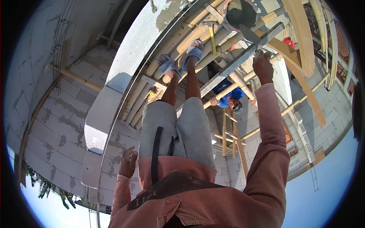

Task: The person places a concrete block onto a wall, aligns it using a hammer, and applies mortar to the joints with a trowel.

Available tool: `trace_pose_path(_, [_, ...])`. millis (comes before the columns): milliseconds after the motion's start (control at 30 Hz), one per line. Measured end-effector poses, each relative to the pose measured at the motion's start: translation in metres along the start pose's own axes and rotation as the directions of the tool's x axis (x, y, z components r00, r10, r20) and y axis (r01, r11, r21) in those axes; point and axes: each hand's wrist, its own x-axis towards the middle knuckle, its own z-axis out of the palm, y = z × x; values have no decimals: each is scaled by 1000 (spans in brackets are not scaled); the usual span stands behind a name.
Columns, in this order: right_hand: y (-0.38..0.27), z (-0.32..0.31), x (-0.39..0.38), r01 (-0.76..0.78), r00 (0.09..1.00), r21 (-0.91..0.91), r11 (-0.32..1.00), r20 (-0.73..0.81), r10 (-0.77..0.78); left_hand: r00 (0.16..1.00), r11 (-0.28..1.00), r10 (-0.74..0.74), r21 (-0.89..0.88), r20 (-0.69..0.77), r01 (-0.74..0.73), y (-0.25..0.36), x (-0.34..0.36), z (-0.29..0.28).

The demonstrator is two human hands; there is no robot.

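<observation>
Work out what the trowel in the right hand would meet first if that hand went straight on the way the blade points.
Probably the round bucket: the trowel in the right hand points toward it, though depth is unclear.

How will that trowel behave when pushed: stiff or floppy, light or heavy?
The trowel looks fairly stiff: flat, with no visible sag. It is probably light, since the right hand alone holds it. Dropped, it might slip through gaps between the poles.

1 head-worn fisheye camera is looking steeply downward from close above the shirt point(218, 205) toward the sandals point(193, 52) farther off.
</observation>
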Motion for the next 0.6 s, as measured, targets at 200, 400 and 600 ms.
trace_pose_path(200, [38,33,179,52,965,-318,947,259,34,943,845,-331,-432,37,314,-8,-4,8])
trace_pose_path(400, [8,80,239,102,893,-64,993,445,-63,884,764,-463,-475,69,437,42,-16,37])
trace_pose_path(600, [25,129,267,725,650,-212,656,524,-550,867,742,-492,-485,74,463,76,-10,55])
